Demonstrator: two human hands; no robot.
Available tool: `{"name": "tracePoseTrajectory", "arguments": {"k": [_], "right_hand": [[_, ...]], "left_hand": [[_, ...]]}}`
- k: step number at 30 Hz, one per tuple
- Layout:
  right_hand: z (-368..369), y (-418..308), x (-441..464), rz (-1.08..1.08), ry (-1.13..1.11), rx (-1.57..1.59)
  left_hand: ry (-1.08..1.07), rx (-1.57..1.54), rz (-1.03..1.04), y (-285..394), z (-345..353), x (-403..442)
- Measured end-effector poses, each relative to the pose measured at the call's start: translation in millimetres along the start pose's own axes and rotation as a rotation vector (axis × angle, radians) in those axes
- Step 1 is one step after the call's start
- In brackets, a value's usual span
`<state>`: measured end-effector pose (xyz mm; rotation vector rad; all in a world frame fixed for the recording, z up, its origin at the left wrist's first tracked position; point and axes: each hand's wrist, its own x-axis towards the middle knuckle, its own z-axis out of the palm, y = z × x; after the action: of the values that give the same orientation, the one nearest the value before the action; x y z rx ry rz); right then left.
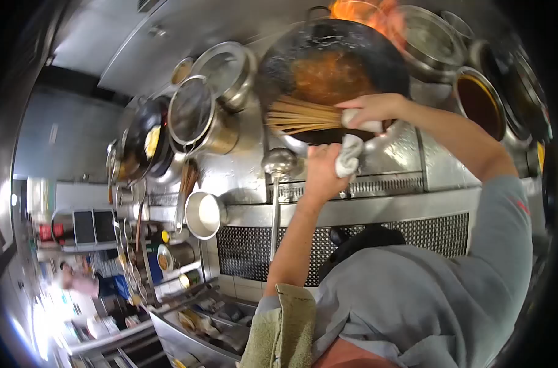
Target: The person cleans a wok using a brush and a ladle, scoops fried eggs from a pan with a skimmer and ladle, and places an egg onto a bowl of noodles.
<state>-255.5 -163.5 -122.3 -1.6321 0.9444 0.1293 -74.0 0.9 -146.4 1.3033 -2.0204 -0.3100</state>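
Note:
A large black wok point(389, 55) with brownish liquid in it stands on the stove at the top centre. My right hand point(377, 109) grips the wrapped handle end of a bamboo brush point(303, 115), whose bristles spread left inside the wok. At the wok's near edge, my left hand point(325, 168) is closed on a folded white cloth point(350, 156). Flames point(365, 13) rise behind the wok. To the left of my left hand, a metal ladle point(279, 162) rests bowl-up with its handle toward me.
Left of the wok stand a strainer point(191, 113) on a pot, a metal bowl point(221, 67) and a smaller wok point(138, 132) with yellow food. A pot of dark liquid point(480, 105) is at right. Another person point(86, 283) is far left.

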Motion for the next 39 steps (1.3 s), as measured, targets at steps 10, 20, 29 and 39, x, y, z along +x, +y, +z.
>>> {"name": "tracePoseTrajectory", "arguments": {"k": [10,20,29,39], "right_hand": [[-14,-17,28,-0.104,0.055,-0.027],[20,-30,-5,-0.287,0.136,-0.386],[-6,-71,42,-0.096,0.301,-0.358],[-27,-34,2,-0.241,0.145,-1.055]], "left_hand": [[0.019,-0.009,-0.033,0,-4,-1],[0.069,-0.053,0.005,1,-3,-3],[-0.015,-0.06,0.001,2,-8,-2],[0.031,-0.043,-0.011,6,-1,1]]}}
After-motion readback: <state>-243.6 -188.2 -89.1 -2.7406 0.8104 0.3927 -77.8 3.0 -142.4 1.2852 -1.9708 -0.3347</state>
